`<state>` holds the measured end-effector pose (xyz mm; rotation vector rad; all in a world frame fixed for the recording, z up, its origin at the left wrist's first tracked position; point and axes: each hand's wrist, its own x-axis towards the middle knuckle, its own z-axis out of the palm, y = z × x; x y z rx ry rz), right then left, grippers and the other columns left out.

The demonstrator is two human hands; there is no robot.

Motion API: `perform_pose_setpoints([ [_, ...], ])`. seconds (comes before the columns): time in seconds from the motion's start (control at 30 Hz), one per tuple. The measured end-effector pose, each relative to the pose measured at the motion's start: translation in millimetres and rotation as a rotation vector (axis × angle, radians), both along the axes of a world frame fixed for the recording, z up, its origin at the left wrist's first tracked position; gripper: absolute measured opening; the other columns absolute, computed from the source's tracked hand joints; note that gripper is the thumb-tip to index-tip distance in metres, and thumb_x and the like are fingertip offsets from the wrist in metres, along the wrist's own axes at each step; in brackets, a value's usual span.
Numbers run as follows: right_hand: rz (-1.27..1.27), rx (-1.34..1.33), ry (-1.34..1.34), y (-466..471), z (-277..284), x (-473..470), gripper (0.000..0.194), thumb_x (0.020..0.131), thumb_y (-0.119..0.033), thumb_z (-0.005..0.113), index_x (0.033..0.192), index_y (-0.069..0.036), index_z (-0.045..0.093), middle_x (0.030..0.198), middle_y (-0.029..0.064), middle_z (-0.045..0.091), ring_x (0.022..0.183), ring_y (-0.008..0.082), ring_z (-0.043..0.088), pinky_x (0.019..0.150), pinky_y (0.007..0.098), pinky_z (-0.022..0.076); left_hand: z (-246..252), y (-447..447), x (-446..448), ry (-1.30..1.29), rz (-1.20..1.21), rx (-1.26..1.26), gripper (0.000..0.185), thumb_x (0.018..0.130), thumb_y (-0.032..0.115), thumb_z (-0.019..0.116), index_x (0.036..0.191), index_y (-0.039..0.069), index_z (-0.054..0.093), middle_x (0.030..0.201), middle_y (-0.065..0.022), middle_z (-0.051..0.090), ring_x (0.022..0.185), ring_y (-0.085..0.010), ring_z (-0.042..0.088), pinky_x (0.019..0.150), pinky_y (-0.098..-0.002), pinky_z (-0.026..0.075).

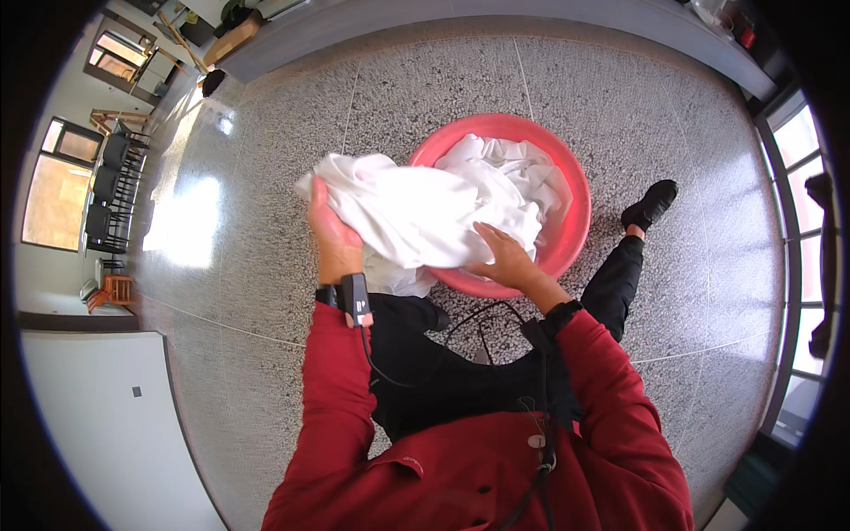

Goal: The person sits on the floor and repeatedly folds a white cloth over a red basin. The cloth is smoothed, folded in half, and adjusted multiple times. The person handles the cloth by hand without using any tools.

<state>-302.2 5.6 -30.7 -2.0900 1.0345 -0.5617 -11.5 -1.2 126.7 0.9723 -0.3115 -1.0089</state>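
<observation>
A bunched white cloth (pixel 418 209) stretches from my left hand to the basin, its brightest folds washed out by light. My left hand (pixel 333 222) grips the far left end, with the thumb on top. My right hand (pixel 508 259) touches the near side of the cloth, fingers extended; whether it grips is unclear. More white fabric (pixel 524 172) lies crumpled inside a round red plastic basin (pixel 576 219) on the floor. Another part of the white fabric (pixel 398 275) hangs below my left hand, outside the basin's left rim.
Speckled terrazzo floor (pixel 265 152) surrounds the basin. My legs are spread, with one black shoe (pixel 651 204) to the basin's right. A black cable (pixel 491 308) loops between my wrists. A grey ledge (pixel 431 20) runs along the far side. Chairs (pixel 109 186) line the left wall.
</observation>
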Motion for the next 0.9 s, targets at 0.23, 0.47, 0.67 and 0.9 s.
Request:
perform_pose_setpoints([
  [0.23,0.029,0.071,-0.268,-4.8,-11.3,97.8,0.102,0.074,-0.034,0.085,0.156,-0.005,0.032,0.149,0.0262,0.047,0.138,0.0398,0.046,0.113,0.0426,0.0392,-65.0,14.7,6.4,0.258,-0.132,-0.086,0.057,0.108,0.046,0.037,0.138,0.0,0.052,0.135,-0.0198,0.06,0.123,-0.036,0.059,0.107,-0.0525,0.048],
  [0.47,-0.332,0.389,-0.207,-24.0,-38.2,91.8,0.03,0.085,-0.023,0.072,0.109,-0.004,0.071,0.107,0.0264,0.07,0.101,0.0437,0.066,0.088,0.0474,0.0531,-89.6,10.4,42.0,-0.012,-0.162,0.148,0.068,0.1,0.047,0.058,0.144,-0.003,0.045,0.144,-0.0178,0.054,0.133,-0.0361,0.052,0.114,-0.051,0.04],
  [0.67,-0.219,0.488,-0.645,-10.9,13.0,119.6,0.035,0.081,-0.014,0.066,0.114,-0.001,0.063,0.099,0.0266,0.069,0.093,0.0463,0.066,0.082,0.0507,0.0529,-149.1,35.9,3.6,0.174,-0.19,0.769,0.075,0.092,0.048,0.071,0.15,0.01,0.043,0.147,-0.0136,0.05,0.134,-0.0269,0.05,0.109,-0.0425,0.042],
  [0.9,-0.145,0.142,-0.135,16.7,25.8,147.7,0.057,0.079,-0.04,0.076,0.111,-0.002,0.048,0.099,0.0278,0.066,0.09,0.0493,0.065,0.078,0.0549,0.0516,-193.7,68.4,-8.5,-0.021,-0.475,0.192,0.055,0.097,0.028,0.059,0.145,0.005,0.045,0.138,-0.0115,0.056,0.119,-0.0239,0.061,0.099,-0.0386,0.052],
])
